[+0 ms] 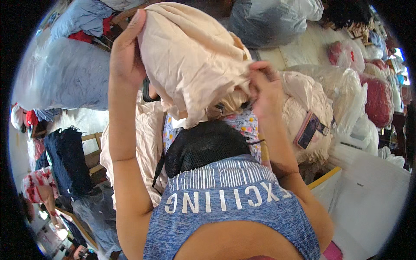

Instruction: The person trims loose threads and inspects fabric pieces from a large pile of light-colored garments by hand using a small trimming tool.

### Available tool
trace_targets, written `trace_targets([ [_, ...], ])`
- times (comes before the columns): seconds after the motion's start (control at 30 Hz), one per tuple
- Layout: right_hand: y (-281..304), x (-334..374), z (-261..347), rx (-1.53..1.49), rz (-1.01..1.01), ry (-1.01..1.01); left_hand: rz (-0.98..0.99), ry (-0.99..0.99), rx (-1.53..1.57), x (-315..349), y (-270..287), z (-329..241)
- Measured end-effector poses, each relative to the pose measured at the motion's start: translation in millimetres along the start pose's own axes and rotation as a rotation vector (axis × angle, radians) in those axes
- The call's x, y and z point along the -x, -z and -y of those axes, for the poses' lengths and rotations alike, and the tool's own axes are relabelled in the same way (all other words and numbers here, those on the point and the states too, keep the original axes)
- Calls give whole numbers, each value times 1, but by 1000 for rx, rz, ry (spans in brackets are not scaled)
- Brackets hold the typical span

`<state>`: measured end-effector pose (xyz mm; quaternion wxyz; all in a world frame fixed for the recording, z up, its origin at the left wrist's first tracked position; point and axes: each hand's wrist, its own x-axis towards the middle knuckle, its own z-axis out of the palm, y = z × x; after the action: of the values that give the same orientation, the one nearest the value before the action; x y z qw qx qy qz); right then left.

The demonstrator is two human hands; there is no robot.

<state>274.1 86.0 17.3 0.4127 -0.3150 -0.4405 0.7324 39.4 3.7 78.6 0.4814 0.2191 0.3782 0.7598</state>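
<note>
A cream-beige piece of cloth (186, 56) is held up in front of me, bunched and hanging in folds; I cannot make out what kind of garment it is. My left hand (128, 54) grips its left edge, thumb up, with the other fingers partly hidden behind the fabric. At the lower right side, my right hand (265, 89) pinches the cloth's edge and is slightly smeared by motion. Below the hanging cloth, a black mesh piece (206, 141) lies on my lap over flower-print fabric (242, 123).
More beige cloth (145, 138) is piled at my left. On my right, a phone (308, 130) lies on a beige bundle (299, 97). Big plastic-wrapped bundles (73, 73) stand around, with a grey bag (264, 24) at the back. Another person (41, 184) is at far left.
</note>
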Motion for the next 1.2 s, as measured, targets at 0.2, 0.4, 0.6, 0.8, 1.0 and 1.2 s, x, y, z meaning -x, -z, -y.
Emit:
trace_targets([
  [0.2,21,-6,115,-336,262,419,-153,-433,-199,15,-26,-27],
  [0.4,123,8,95,-116,-279,107,713,326,-804,35,-33,19],
  [0.6,155,41,16,699,-179,-436,479,585,-1423,46,133,122],
  [0.8,178,16,-26,1160,-213,-177,-35,642,-939,55,154,165],
  [1.0,166,1,-35,1281,-94,-418,-168,291,-892,28,157,182],
  [1.2,133,31,-45,1252,58,-645,-210,114,-1642,-4,148,169],
])
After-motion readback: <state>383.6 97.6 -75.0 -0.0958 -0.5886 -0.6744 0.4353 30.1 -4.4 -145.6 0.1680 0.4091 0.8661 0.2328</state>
